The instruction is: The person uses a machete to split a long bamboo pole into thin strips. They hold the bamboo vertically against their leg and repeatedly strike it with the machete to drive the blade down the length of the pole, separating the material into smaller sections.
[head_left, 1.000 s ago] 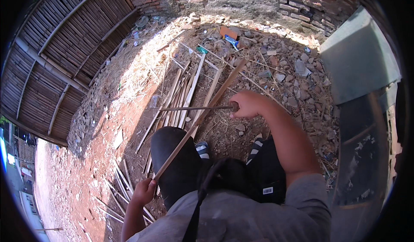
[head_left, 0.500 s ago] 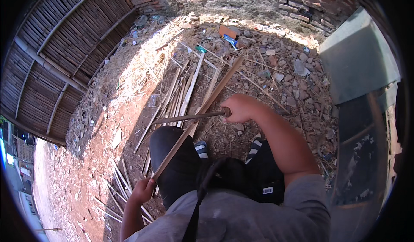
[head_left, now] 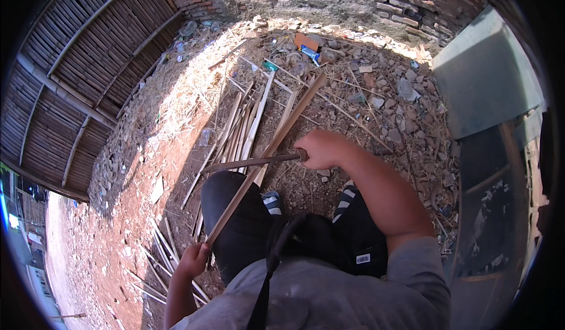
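My left hand is closed around the near end of a long bamboo strip. The strip slants up and to the right, across my left thigh, its far end over the rubble. In my right hand is the handle of a long-bladed machete, its blade pointing left. That blade crosses the strip just above my left knee; whether the edge bites into it cannot be made out. Beyond the knee lies a pile of split bamboo strips on the ground.
More thin strips lie left of my left hand. A woven bamboo wall stands at the left, a brick wall at the back. Stones and litter cover the ground ahead. Grey-green panels lean at the right.
My right hand and the machete have shifted slightly left and toward me along the bamboo strip. My left hand keeps its hold, and the view has moved a little.
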Tool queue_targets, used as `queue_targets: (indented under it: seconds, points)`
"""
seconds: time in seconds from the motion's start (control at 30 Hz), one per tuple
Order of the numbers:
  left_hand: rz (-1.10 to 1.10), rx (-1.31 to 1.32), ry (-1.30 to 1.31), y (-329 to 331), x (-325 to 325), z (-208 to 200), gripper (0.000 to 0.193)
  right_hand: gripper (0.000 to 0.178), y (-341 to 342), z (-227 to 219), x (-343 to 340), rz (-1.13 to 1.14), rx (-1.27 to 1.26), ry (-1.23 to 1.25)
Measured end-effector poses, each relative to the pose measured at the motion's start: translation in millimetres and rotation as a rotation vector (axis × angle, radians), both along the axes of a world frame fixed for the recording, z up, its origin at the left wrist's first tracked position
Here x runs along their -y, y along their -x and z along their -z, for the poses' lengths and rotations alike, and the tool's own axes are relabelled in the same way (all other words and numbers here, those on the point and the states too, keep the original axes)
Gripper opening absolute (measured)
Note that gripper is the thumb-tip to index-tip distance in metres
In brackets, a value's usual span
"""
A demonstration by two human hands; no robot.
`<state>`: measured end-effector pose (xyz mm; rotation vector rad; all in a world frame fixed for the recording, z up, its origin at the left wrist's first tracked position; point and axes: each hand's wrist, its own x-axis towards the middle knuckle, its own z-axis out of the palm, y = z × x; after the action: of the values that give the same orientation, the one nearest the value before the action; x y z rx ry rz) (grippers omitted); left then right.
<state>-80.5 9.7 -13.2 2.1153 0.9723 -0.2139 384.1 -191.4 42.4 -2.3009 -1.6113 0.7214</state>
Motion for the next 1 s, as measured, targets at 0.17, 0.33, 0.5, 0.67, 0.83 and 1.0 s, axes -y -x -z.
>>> queue_targets:
  seconds: [0.17, 0.33, 0.5, 0.67, 0.83, 1.0]
  points:
    - [-0.016, 0.016, -0.039, -7, 13, -9, 0.055, 0.048, -30, 1, 5, 0.173, -0.037, -0.031]
    - [-0.021, -0.053, -0.018, -18, 13, -21, 0.056, 0.071, -70, 37, 25, 0.503, -0.018, -0.208]
    - [-0.044, -0.001, 0.061, -8, 7, -6, 0.057, 0.045, -30, 19, 10, 0.242, -0.028, -0.128]
    - [0.009, -0.007, -0.08, 0, 5, 0, 0.056, 0.042, -2, -2, -4, -0.034, 0.029, -0.01]
    - [-0.039, 0.063, 0.007, -6, 12, -1, 0.054, 0.054, -52, 25, 11, 0.311, -0.088, -0.157]
    - [-0.032, 0.043, 0.024, -5, 6, 3, 0.058, 0.061, -59, 20, 24, 0.479, -0.084, -0.151]
